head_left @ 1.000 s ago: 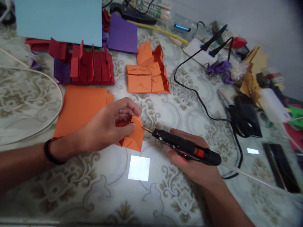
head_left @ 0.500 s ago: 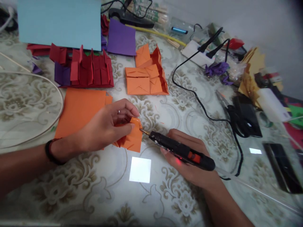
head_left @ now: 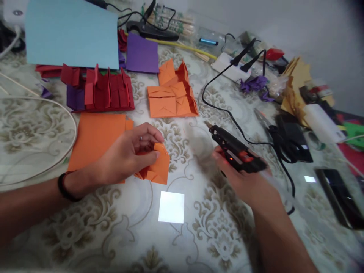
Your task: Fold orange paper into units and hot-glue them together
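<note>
My left hand [head_left: 132, 153] pinches a folded orange paper piece [head_left: 159, 170] between thumb and fingers, low over the table; a small glossy spot sits near its upper right edge. In my right hand [head_left: 247, 182] is a black hot glue gun [head_left: 234, 149] with a lit red light and a glue stick trailing from its rear. Its nozzle points up and left, apart from the paper. Under my left wrist lie flat orange sheets [head_left: 98, 140]. Beyond my hands rests an orange folded-paper assembly [head_left: 162, 106], with a red folded-paper assembly [head_left: 113, 94] left of it.
A light blue sheet [head_left: 71, 34] and a purple sheet [head_left: 142, 53] lie at the back. The glue gun's side holds a white power strip [head_left: 230, 68], a black cable [head_left: 203, 91], scissors [head_left: 273, 131] and a phone [head_left: 338, 197]. A pale hoop-like strand [head_left: 74, 125] curves at left.
My right hand has drawn the glue gun away from the orange paper, up and to the right. My left hand keeps its pinch on the paper. The view has shifted slightly.
</note>
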`<action>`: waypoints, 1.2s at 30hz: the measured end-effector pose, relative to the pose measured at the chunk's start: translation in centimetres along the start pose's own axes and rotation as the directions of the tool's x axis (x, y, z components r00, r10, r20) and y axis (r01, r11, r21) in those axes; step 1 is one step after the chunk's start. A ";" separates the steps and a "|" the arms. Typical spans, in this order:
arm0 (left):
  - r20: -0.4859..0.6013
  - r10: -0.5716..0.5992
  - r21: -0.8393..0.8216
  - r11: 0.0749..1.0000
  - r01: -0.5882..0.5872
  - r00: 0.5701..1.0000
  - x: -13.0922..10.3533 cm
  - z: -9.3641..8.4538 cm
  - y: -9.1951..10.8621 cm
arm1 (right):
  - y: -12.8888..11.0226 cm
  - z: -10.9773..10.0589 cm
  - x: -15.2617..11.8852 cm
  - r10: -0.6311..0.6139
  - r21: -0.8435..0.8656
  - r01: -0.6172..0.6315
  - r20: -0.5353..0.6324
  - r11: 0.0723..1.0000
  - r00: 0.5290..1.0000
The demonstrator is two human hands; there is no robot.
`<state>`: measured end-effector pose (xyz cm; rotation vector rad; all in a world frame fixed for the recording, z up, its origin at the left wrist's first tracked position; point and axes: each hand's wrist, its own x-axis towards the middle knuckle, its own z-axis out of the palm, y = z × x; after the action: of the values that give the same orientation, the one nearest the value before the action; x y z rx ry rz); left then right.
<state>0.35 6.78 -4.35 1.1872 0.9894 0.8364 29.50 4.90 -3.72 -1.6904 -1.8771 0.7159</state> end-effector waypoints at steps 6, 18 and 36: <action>0.012 0.024 0.016 1.000 -0.025 1.000 -0.1 0.0 -0.2 | 1.5 -0.9 1.6 -0.153 -0.287 0.147 0.002 0.947 0.988; -0.068 0.093 0.091 0.992 -0.086 0.993 -1.0 1.1 0.4 | -7.8 3.8 -1.6 0.100 0.593 -0.516 0.592 0.619 0.800; 0.183 0.081 0.136 0.985 -0.107 0.980 -1.3 0.2 1.0 | -6.5 2.4 -1.5 0.161 0.604 -0.424 0.440 0.675 0.883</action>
<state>0.04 5.70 -3.18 1.4174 0.8641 0.7283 23.33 2.73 -1.08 -1.4134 -1.2455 1.7163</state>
